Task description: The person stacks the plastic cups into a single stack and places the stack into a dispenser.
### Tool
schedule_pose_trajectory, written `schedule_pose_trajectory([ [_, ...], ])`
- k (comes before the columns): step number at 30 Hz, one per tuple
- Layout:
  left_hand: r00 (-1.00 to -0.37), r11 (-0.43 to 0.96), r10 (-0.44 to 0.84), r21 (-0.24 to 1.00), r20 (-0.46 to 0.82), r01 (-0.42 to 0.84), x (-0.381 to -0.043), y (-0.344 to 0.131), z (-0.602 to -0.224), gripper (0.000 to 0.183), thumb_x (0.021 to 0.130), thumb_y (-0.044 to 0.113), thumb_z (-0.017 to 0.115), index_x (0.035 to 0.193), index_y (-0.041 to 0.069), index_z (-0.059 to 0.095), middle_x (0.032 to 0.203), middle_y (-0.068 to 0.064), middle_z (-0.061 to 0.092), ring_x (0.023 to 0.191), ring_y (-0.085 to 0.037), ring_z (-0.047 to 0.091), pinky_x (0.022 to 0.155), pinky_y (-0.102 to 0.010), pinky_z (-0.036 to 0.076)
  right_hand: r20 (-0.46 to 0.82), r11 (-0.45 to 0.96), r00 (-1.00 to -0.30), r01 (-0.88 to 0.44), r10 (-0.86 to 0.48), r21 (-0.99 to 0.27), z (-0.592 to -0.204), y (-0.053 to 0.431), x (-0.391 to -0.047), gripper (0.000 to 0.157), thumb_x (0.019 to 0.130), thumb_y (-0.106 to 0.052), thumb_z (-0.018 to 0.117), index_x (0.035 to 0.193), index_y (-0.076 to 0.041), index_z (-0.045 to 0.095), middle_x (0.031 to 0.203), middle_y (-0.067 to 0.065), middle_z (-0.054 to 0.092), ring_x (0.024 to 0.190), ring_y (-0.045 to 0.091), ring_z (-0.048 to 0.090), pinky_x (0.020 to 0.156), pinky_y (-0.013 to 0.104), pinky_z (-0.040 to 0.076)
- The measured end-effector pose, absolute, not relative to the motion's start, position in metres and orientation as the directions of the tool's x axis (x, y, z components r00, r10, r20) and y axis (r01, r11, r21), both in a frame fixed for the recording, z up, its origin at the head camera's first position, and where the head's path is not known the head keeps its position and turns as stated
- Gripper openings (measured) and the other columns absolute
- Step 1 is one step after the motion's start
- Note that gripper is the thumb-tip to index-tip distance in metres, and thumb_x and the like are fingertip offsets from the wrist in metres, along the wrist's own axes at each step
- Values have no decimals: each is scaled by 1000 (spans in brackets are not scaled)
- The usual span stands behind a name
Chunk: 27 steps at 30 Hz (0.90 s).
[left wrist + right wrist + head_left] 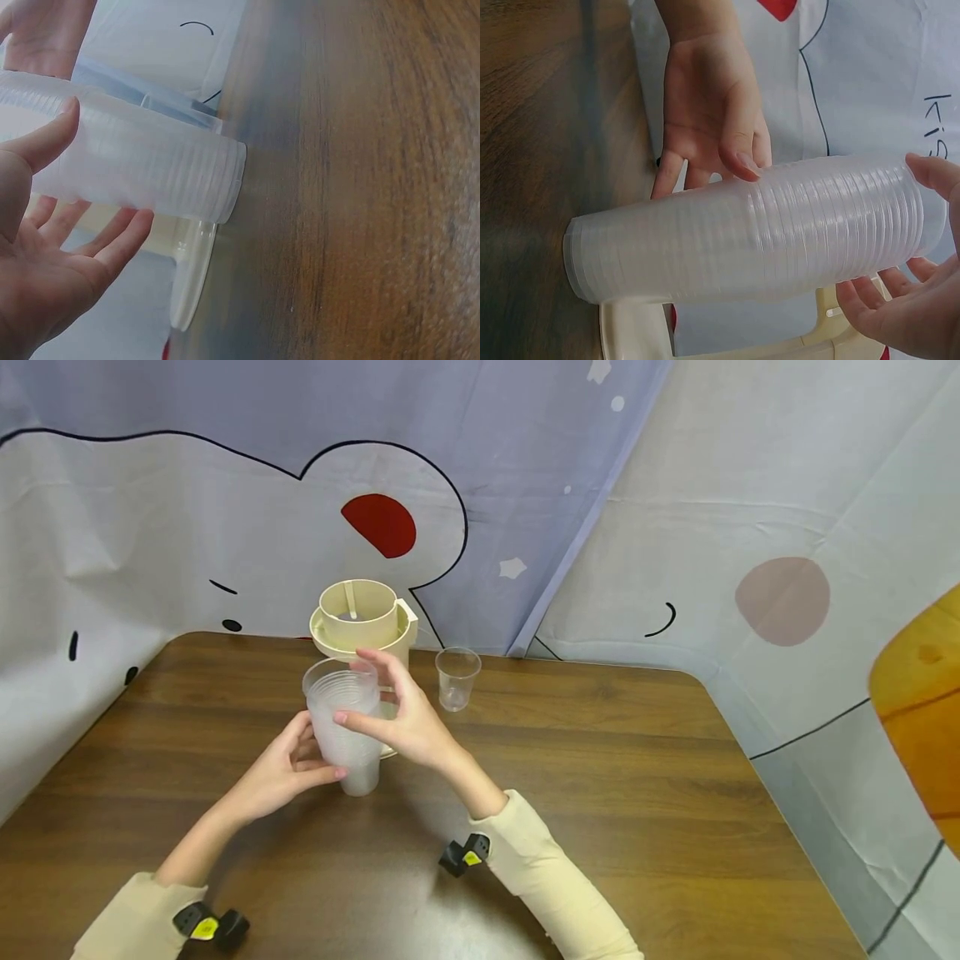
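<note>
Both hands hold a tall stack of clear plastic cups point(348, 727), nested in one another and tilted slightly with the mouths up. My left hand point(281, 772) grips the lower part from the left, its thumb across the near side and its fingers behind. Higher up, my right hand point(408, 718) holds the stack near the top rims between thumb and fingers. In the right wrist view the ribbed rims of the stack point(840, 217) show close together. Whether the bottom cup touches the table cannot be told.
Just behind the stack stands a cream plastic appliance point(363, 631) with a round open top, partly hidden by the hands. To its right a single clear cup point(456, 677) is upright on the wooden table point(600, 793). A printed cloth point(525, 527) hangs along the back edge.
</note>
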<state>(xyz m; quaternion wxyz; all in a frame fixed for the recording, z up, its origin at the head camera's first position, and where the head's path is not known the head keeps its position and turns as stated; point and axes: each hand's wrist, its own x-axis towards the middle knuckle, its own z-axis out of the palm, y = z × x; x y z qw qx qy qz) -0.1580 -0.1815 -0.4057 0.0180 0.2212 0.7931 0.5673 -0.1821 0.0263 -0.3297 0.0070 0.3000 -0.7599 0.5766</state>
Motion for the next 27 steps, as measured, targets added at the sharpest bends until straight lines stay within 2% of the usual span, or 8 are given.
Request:
schedule_pose_trajectory([
  [5,-903,261,373,909,214,324,-157,-182,-406,71,85,7,72,140,5,29,132,-11,51,104,6,58,82,-21,56,352,155,-821,-460,-450,-874,-329,28,-181,70,83,-14,74,142,-16,36,139,6,52,128,11,47,103,25,44],
  [8,-903,262,374,910,211,321,-157,-182,-406,72,85,7,72,141,5,28,133,-9,51,104,6,58,83,-21,56,348,160,-820,-459,-454,-874,-329,28,-180,70,83,-14,74,142,-15,37,140,6,51,129,11,46,103,25,43],
  [12,-903,268,373,907,212,324,-157,-183,-405,73,85,6,72,142,4,26,135,-15,49,105,8,56,84,-21,56,342,170,-819,-460,-461,-872,-328,28,-180,69,83,-14,73,142,-15,38,141,6,50,130,12,46,104,26,43],
  [15,-905,273,372,907,207,320,-156,-183,-405,74,85,6,71,143,4,25,139,-24,45,106,10,55,85,-21,55,336,175,-817,-459,-469,-871,-329,28,-180,68,83,-15,73,142,-15,39,141,6,49,130,12,46,104,26,43],
  [27,-903,264,379,911,203,316,-157,-183,-406,76,86,6,71,145,5,23,141,-24,43,107,9,54,85,-21,54,335,176,-809,-464,-483,-868,-331,29,-182,69,82,-15,74,142,-15,39,142,5,48,131,12,44,103,25,44],
])
